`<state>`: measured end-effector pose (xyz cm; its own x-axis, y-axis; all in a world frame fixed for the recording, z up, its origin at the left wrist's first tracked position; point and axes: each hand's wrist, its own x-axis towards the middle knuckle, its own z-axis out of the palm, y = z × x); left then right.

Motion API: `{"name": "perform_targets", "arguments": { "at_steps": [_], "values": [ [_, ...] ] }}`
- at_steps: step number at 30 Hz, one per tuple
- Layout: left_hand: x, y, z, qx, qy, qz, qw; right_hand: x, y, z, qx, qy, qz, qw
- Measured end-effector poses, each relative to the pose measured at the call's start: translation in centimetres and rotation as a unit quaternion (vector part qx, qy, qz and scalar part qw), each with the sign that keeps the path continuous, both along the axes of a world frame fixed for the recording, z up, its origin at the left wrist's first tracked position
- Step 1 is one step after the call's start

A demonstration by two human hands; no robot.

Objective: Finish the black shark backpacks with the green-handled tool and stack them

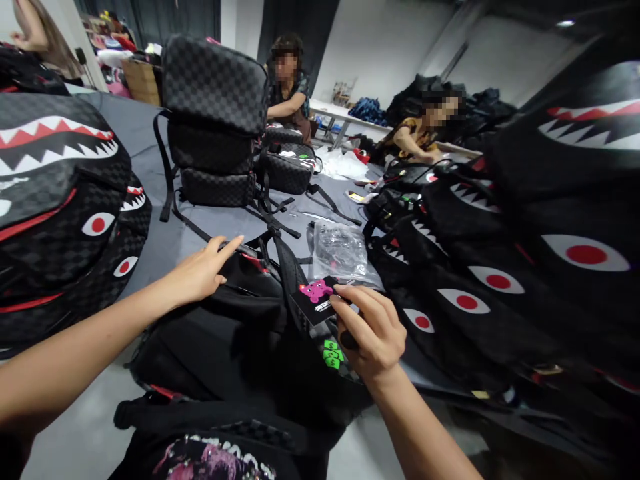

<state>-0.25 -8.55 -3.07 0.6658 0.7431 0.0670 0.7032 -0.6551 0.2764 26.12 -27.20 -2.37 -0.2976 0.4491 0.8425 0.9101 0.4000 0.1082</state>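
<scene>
One rectangular black card tag with a pink printed figure and white lettering, held at its right edge in the right hand, that grip pinched on it with the fingers curled; the tag sits over a black fabric backpack directly before the person. On the backpack, beside the right hand, bright green printed motifs. The left hand, its grip released and fingers extended, is at the backpack's far upper edge; contact is unclear. Beyond the tag, on a grey surface, one crumpled clear plastic bag. Further left, one upright stack of dark checkered bags. At both sides, black backpacks with toothed mouths and red-and-white eyes. In the background, two seated co-workers among further bags.
</scene>
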Motion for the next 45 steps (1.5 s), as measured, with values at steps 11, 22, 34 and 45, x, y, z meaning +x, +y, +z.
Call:
{"name": "perform_targets", "arguments": {
  "at_steps": [11, 22, 34, 45],
  "values": [
    [1.2, -7.8, 1.0, -0.372, -0.401, -0.098, 0.832, -5.2, 1.2, -0.1, -0.043, 0.043, 0.07, 0.996],
    [-0.5, -8.0, -2.0, -0.141, -0.44, -0.118, 0.879, -7.6, 2.2, 0.6, -0.281, 0.222, 0.104, 0.928],
    [-5.9, -5.2, -5.5, -0.08, -0.188, 0.127, 0.971, -7.9, 9.2, 0.1, -0.453, 0.035, -0.029, 0.89],
    [-5.5, -5.0, -6.9, -0.049, -0.196, 0.128, 0.971, -11.3, 11.6, 1.8, -0.584, -0.224, -0.087, 0.776]
  ]
}}
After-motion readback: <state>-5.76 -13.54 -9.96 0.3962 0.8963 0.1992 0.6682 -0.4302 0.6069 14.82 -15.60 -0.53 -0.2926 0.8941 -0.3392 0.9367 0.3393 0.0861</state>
